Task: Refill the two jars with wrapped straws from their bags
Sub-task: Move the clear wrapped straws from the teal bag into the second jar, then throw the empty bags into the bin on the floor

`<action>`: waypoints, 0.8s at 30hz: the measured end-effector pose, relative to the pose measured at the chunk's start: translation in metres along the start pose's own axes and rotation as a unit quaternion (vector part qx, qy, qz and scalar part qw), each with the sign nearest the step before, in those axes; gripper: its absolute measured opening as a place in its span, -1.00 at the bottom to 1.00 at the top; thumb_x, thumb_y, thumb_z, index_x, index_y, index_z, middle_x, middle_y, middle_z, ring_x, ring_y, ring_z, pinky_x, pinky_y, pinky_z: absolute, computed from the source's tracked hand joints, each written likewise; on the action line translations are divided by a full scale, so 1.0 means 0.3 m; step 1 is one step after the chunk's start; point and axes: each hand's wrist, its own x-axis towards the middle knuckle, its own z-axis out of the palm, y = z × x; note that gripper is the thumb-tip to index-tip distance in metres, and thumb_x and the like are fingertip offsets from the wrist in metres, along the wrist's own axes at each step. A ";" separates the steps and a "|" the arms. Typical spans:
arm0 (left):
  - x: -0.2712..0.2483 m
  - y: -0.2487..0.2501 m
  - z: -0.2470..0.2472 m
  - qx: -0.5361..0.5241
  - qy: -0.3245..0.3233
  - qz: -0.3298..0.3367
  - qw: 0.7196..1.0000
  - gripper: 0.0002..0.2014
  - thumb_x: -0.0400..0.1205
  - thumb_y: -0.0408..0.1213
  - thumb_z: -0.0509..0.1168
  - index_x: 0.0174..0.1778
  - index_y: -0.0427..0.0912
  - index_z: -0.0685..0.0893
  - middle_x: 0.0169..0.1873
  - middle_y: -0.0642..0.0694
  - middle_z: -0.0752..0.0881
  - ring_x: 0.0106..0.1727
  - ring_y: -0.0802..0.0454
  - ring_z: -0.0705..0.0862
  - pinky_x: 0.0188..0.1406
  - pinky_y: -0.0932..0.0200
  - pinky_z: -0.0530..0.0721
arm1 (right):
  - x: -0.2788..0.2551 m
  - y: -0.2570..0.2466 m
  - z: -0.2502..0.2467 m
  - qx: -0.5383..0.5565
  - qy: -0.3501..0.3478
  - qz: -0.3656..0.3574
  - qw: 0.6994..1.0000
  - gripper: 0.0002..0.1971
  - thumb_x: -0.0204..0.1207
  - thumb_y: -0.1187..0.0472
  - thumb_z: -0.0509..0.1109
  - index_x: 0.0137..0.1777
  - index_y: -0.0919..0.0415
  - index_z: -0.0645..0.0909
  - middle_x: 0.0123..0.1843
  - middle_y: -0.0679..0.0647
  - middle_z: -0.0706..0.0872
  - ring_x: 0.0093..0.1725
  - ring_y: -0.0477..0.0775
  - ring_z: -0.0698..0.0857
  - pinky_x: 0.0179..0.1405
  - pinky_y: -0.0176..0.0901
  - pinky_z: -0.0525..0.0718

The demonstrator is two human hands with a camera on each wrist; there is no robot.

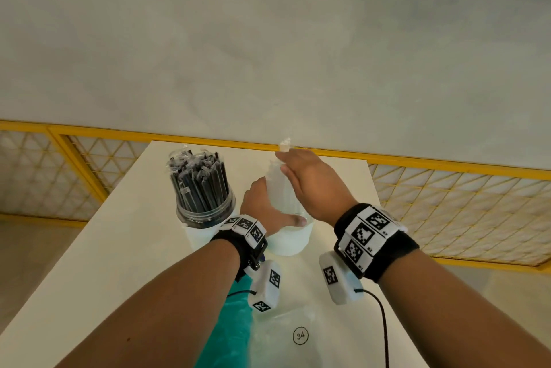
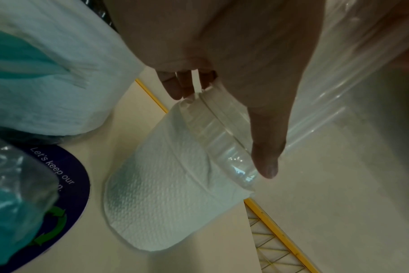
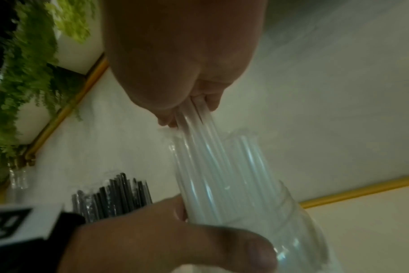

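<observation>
A white table is shown from the head view, bounded at its far side by a yellow mesh railing. Two jars are seen standing side by side on it, each wrapped in white paper towel around its lower body. The left jar is filled with black wrapped straws, which stand upright and rise well above its rim. The right jar, of clear plastic with a threaded neck, is steadied by the left hand: the thumb is laid across the near side of the neck, and the fingers are curled round the far side, so that the rim is clasped. A bundle of clear wrapped straws is held by the right hand, pinched near its upper end between thumb and fingers; the wrapper tips are seen projecting just above that hand. The bundle hangs below the grip and slightly tilted, with its lower part already inside the mouth of the right jar, directly beside the left thumb. A clear bag, marked with a circled number, and a teal-tinted bag are seen lying on the near part of the table, beneath the wrists. Green foliage is visible beyond the railing in the right wrist view.
</observation>
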 end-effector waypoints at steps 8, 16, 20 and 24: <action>-0.003 -0.003 -0.008 0.005 0.017 0.022 1.000 0.10 -0.15 0.24 0.64 0.31 -0.01 0.40 0.09 0.10 0.53 0.23 0.02 0.56 0.26 -0.03 0.63 | -0.023 0.056 0.056 -0.038 -0.026 -0.047 0.998 -0.51 0.78 0.05 0.05 0.67 0.17 0.24 0.71 0.06 0.24 0.73 0.06 0.10 0.71 -0.06 -0.05; -0.059 -0.041 -0.091 -0.070 -0.082 0.067 0.992 -0.03 0.15 -0.04 0.68 0.47 0.02 0.37 0.31 0.13 0.58 0.33 0.04 0.57 0.38 -0.02 0.55 | -0.075 0.040 0.032 -0.003 -0.051 0.000 0.999 -0.09 0.59 -0.16 0.32 0.73 0.01 -0.20 0.76 0.01 -0.26 0.72 0.11 -0.31 0.65 0.11 -0.24; -0.158 -0.146 -0.179 -0.006 -0.099 0.074 0.992 -0.26 0.50 -0.14 0.51 0.58 -0.07 0.36 0.52 -0.02 0.50 0.54 0.00 0.46 0.51 0.03 0.45 | -0.252 0.005 0.077 0.032 0.099 0.053 0.993 -0.25 0.53 -0.01 0.44 0.67 0.07 0.20 0.73 0.09 0.11 0.67 0.18 0.10 0.60 -0.01 0.10; -0.300 -0.300 -0.273 0.021 -0.079 0.102 0.991 -0.58 0.58 -0.27 0.44 0.37 -0.15 0.61 0.31 -0.09 0.69 0.37 0.00 0.64 0.31 0.24 0.53 | -0.472 -0.046 0.207 0.047 0.012 0.192 0.980 -0.44 0.53 0.01 0.44 0.49 0.13 0.43 0.51 0.12 0.47 0.42 0.20 0.44 0.35 -0.08 0.43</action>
